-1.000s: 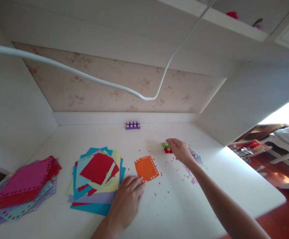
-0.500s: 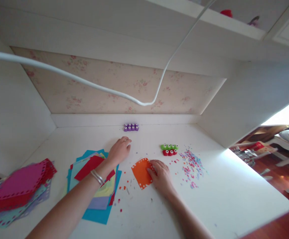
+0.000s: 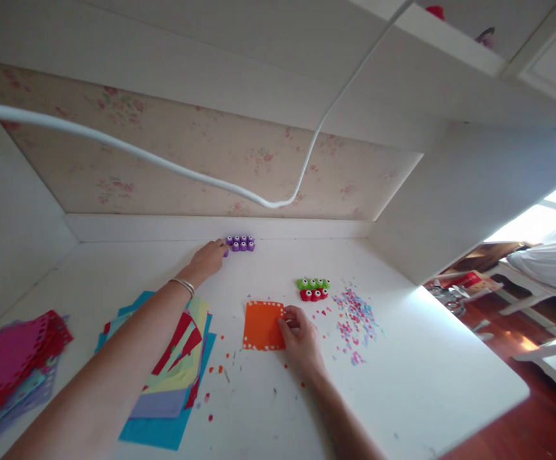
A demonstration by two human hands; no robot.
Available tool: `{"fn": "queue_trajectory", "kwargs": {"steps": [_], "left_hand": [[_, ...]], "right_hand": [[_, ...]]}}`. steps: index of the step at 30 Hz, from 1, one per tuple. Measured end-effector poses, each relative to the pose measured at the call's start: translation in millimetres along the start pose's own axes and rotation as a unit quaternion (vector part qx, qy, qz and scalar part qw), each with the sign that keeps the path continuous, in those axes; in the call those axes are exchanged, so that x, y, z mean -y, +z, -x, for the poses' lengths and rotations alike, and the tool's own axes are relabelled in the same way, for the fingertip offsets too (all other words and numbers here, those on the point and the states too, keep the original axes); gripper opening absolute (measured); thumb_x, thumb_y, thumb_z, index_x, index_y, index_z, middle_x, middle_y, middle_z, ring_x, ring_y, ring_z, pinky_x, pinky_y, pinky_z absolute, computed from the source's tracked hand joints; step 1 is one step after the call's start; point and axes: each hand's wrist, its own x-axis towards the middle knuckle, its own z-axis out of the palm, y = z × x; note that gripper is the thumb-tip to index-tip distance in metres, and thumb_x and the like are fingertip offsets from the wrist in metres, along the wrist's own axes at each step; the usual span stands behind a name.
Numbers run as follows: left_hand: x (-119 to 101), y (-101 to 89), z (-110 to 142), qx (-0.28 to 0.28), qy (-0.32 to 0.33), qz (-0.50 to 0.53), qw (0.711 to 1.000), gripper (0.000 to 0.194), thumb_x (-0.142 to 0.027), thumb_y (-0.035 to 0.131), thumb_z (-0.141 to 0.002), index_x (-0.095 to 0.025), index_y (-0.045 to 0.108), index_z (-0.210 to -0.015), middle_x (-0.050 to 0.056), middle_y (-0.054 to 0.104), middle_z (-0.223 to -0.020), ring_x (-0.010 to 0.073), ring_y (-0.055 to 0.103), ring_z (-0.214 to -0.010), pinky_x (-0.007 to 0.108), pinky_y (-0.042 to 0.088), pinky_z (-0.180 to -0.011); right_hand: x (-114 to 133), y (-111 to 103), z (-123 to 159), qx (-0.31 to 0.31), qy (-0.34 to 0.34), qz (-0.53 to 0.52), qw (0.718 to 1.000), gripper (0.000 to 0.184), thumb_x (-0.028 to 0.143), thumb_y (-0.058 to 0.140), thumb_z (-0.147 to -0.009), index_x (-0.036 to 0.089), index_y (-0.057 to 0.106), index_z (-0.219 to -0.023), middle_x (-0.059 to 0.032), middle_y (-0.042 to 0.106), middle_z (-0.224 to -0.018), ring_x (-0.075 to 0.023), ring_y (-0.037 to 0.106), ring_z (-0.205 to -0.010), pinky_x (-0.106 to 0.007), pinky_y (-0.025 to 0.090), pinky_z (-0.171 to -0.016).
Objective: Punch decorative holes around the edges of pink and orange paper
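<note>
My left hand (image 3: 209, 257) reaches to the back of the table, its fingers closed round a small purple craft punch (image 3: 225, 253) at the left end of a purple punch group (image 3: 242, 243). Most of that punch is hidden by the fingers. My right hand (image 3: 301, 333) pinches the right edge of an orange paper square (image 3: 263, 326) lying flat on the table. Small holes run along the square's edges. Green punches (image 3: 313, 283) and red punches (image 3: 314, 295) stand in rows just beyond my right hand.
A stack of coloured paper (image 3: 163, 406) lies under my left forearm. Punched sheets (image 3: 12, 358) are piled at the far left. Confetti (image 3: 357, 319) is heaped on the right, with loose bits around the orange square. A white cable (image 3: 201, 179) hangs across the view.
My left hand has moved back to the purple punches and taken hold of one, shifting it from its row. The orange square has been turned straighter, with my right hand at its edge.
</note>
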Motion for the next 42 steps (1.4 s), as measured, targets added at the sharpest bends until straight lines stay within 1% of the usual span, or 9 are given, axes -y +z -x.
{"fn": "queue_trajectory", "kwargs": {"steps": [6, 11, 14, 16, 19, 22, 29, 35, 42], "left_hand": [[-2.2, -15.8, 26.9, 0.031, -0.007, 0.006, 0.999, 0.035, -0.035, 0.060, -0.094, -0.017, 0.056, -0.124, 0.009, 0.059, -0.125, 0.0226, 0.062, -0.105, 0.044, 0.054, -0.087], [-19.4, -15.6, 73.1, 0.027, -0.004, 0.060, 0.998, 0.013, -0.021, 0.060, -0.091, -0.016, 0.070, -0.098, 0.010, 0.069, -0.103, 0.0227, 0.065, -0.097, 0.037, 0.050, -0.091], [-41.2, -10.5, 114.2, 0.017, 0.002, 0.111, 0.994, 0.015, -0.024, 0.058, -0.091, -0.021, 0.070, -0.099, 0.006, 0.072, -0.100, 0.0205, 0.067, -0.093, 0.031, 0.051, -0.088], [-57.4, -4.7, 143.2, 0.007, 0.008, 0.143, 0.990, 0.017, -0.026, 0.056, -0.093, -0.023, 0.069, -0.103, 0.004, 0.072, -0.105, 0.0189, 0.066, -0.098, 0.028, 0.050, -0.090], [-76.2, 8.3, 181.4, -0.012, -0.006, 0.188, 0.982, 0.020, -0.029, 0.055, -0.093, -0.024, 0.066, -0.109, 0.003, 0.071, -0.109, 0.0174, 0.067, -0.101, 0.026, 0.051, -0.090], [-84.8, 22.0, 205.3, -0.064, -0.048, 0.291, 0.953, 0.020, -0.031, 0.057, -0.092, -0.025, 0.064, -0.110, 0.003, 0.070, -0.111, 0.0181, 0.068, -0.098, 0.029, 0.053, -0.090], [-83.7, 31.6, 211.7, -0.073, -0.042, 0.351, 0.933, 0.020, -0.033, 0.060, -0.091, -0.027, 0.063, -0.110, 0.003, 0.070, -0.109, 0.0176, 0.069, -0.095, 0.030, 0.055, -0.089], [-81.2, 32.7, 212.3, -0.076, -0.038, 0.329, 0.941, 0.020, -0.033, 0.062, -0.092, -0.027, 0.062, -0.111, 0.002, 0.070, -0.108, 0.0166, 0.069, -0.094, 0.029, 0.055, -0.088], [-84.5, 27.8, 211.7, -0.083, -0.039, 0.318, 0.944, 0.020, -0.035, 0.063, -0.091, -0.027, 0.062, -0.109, 0.001, 0.071, -0.104, 0.0171, 0.070, -0.092, 0.028, 0.055, -0.086]], "right_hand": [[-0.7, -1.5, 1.1, -0.013, 0.016, -0.056, 0.998, 0.028, 0.040, 0.054, -0.089, 0.022, 0.055, -0.110, -0.0079, 0.068, -0.092, -0.0203, 0.068, -0.078, -0.031, 0.056, -0.064], [2.8, -3.4, 6.4, -0.023, 0.029, -0.125, 0.991, 0.035, 0.049, 0.055, -0.090, 0.024, 0.048, -0.114, -0.0041, 0.062, -0.100, -0.0111, 0.061, -0.058, -0.023, 0.049, -0.051], [6.9, -1.4, 7.9, -0.013, 0.043, -0.192, 0.980, 0.040, 0.051, 0.060, -0.088, 0.026, 0.045, -0.116, -0.0015, 0.061, -0.100, -0.0115, 0.062, -0.061, -0.024, 0.051, -0.053], [10.1, 0.9, 8.1, 0.011, 0.056, -0.232, 0.971, 0.041, 0.050, 0.062, -0.087, 0.028, 0.044, -0.116, 0.0001, 0.060, -0.097, -0.0122, 0.063, -0.061, -0.024, 0.051, -0.052], [14.2, 3.0, 8.3, 0.036, 0.072, -0.250, 0.965, 0.039, 0.049, 0.063, -0.086, 0.028, 0.046, -0.114, 0.0013, 0.060, -0.094, -0.0116, 0.062, -0.059, -0.023, 0.049, -0.050], [15.3, 3.1, 8.5, 0.046, 0.080, -0.257, 0.962, 0.038, 0.048, 0.064, -0.085, 0.028, 0.047, -0.112, 0.0012, 0.059, -0.095, -0.0124, 0.064, -0.062, -0.024, 0.051, -0.052], [7.9, 7.1, 9.5, 0.074, 0.086, -0.235, 0.965, 0.039, 0.047, 0.061, -0.087, 0.028, 0.046, -0.117, 0.0005, 0.058, -0.100, -0.0127, 0.066, -0.061, -0.025, 0.050, -0.052], [9.0, 8.2, 9.0, 0.079, 0.081, -0.186, 0.976, 0.034, 0.045, 0.058, -0.089, 0.029, 0.048, -0.117, 0.0000, 0.059, -0.102, -0.0135, 0.066, -0.063, -0.025, 0.050, -0.053], [9.6, 7.8, 8.3, 0.080, 0.089, -0.189, 0.975, 0.034, 0.044, 0.059, -0.088, 0.027, 0.048, -0.116, -0.0005, 0.059, -0.102, -0.0127, 0.065, -0.063, -0.026, 0.051, -0.054]]}}
